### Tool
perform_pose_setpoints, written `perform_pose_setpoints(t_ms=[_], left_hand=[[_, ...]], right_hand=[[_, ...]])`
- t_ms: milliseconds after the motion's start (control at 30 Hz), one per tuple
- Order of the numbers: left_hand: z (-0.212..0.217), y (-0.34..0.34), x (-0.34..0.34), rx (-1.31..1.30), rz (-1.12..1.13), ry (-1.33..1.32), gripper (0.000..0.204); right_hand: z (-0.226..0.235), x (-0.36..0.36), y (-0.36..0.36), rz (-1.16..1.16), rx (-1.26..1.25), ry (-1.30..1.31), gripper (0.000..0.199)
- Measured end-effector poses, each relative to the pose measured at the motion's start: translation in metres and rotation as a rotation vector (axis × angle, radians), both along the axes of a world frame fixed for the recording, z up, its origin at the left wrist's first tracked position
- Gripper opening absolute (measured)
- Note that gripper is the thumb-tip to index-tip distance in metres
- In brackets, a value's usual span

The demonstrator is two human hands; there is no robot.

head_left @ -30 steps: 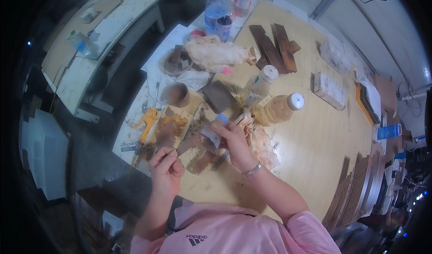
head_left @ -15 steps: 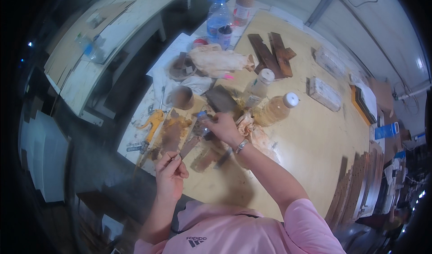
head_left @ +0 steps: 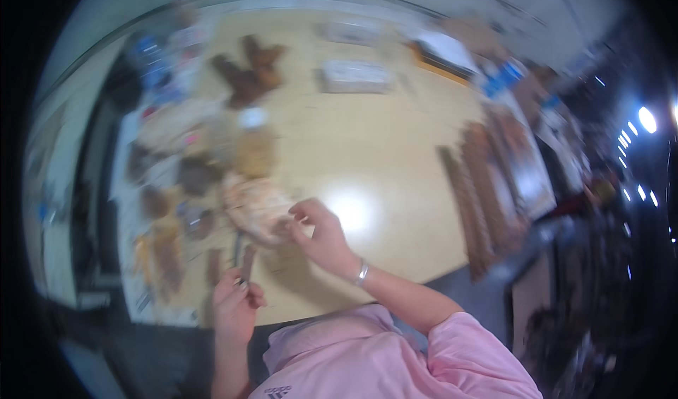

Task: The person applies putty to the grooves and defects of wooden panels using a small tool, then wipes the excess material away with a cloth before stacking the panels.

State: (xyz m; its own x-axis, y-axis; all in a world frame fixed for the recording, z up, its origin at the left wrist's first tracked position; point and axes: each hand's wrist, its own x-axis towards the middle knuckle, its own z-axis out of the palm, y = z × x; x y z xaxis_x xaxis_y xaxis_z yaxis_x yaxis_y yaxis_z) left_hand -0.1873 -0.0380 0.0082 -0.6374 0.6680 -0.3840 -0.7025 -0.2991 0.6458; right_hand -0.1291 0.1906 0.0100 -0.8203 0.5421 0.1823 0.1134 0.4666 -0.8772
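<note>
On my feed the pale table [head_left: 402, 145] fills the middle, with long brown boards [head_left: 482, 187] along its right side. Left of centre lies a crumpled, stained cloth [head_left: 256, 207]. I have the right hand [head_left: 326, 238] at its right edge, fingers bent close to the thumb; through the blur I can't tell whether they grip anything. The left hand [head_left: 236, 308] pinches a thin brown strip [head_left: 248, 260] near the table's front edge.

Heavy blur; glare on tabletop [head_left: 406, 155] (corners dark).
</note>
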Motion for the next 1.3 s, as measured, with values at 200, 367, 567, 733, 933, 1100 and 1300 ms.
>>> perform_pose_setpoints(t_ms=[200,367,567,733,933,1100,1300], left_hand=[[-0.017,0.077,0.063,0.069,-0.304,-0.115,0.019],[-0.011,0.131,0.139,0.053,-0.401,-0.081,0.012],[-0.033,0.202,0.255,0.069,-0.329,0.005,0.019],[-0.059,0.242,0.365,-0.067,-0.181,0.021,0.021],[-0.065,0.251,0.444,-0.401,-0.143,0.358,0.015],[-0.054,0.256,0.471,-0.706,-0.156,1.022,0.015],[-0.065,0.260,0.484,-0.732,-0.156,1.267,0.018]], right_hand=[[-0.009,0.206,0.055,-0.568,0.075,0.055,0.017],[-0.004,0.365,0.105,-0.972,0.250,-0.008,0.019],[-0.047,0.490,0.193,-0.844,0.106,-0.077,0.032],[-0.072,0.511,0.224,-0.479,0.048,-0.085,0.038],[-0.071,0.524,0.241,-0.323,-0.004,-0.116,0.043],[-0.078,0.519,0.241,-0.203,-0.032,-0.110,0.040],[-0.099,0.514,0.237,-0.160,-0.136,-0.115,0.020]])
